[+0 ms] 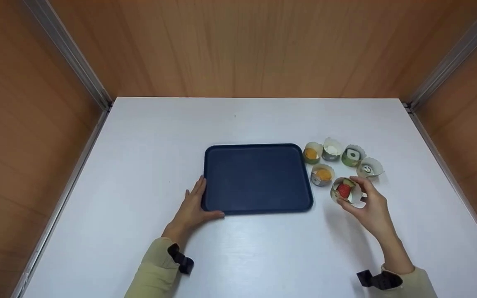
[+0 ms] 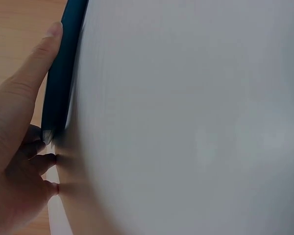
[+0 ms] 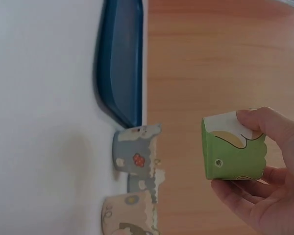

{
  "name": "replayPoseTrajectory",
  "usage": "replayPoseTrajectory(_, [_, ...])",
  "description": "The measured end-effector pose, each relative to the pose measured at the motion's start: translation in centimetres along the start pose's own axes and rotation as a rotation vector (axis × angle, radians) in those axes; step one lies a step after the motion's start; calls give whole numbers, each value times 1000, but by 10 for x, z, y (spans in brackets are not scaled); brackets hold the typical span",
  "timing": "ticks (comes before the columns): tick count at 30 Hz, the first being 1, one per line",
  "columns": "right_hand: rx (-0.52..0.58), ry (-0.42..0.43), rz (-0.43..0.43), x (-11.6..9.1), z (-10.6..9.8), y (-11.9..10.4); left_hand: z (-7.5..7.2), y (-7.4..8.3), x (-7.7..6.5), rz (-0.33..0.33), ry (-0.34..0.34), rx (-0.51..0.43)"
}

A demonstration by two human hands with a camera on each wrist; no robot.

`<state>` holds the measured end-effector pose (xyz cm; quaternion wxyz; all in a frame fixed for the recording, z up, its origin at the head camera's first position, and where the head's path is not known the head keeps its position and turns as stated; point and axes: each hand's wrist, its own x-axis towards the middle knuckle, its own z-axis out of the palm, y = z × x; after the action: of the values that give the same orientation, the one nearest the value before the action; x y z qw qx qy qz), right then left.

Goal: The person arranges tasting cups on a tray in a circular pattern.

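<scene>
My right hand [image 1: 373, 209] holds a paper baking cup [image 3: 235, 149], green with white on its outside, between thumb and fingers, raised off the table. Inside it the head view shows a red strawberry-like piece [image 1: 343, 190] and a green piece. My left hand [image 1: 189, 211] rests at the near left corner of a dark blue tray [image 1: 258, 178], its fingers extended along the left side and the thumb against the front edge. The tray lies flat on the table with nothing on it.
Several more paper cups stand right of the tray: two with orange pieces, a near one [image 1: 322, 174] and a far one [image 1: 312, 153], then a white-filled cup [image 1: 331, 150] and two holding pale pieces, one [image 1: 353, 155] left of the other [image 1: 369, 167]. Wooden panels [image 1: 238, 49] enclose the white table.
</scene>
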<state>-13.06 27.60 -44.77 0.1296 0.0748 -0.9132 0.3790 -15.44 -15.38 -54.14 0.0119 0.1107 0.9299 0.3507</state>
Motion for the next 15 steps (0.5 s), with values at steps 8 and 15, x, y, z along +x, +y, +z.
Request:
replayPoseTrajectory(8, [88, -42, -4, 7, 26, -8, 0, 0, 1, 5, 3, -5])
replayPoseTrajectory(15, [153, -89, -22, 12, 49, -17, 1, -1, 1, -2, -3, -9])
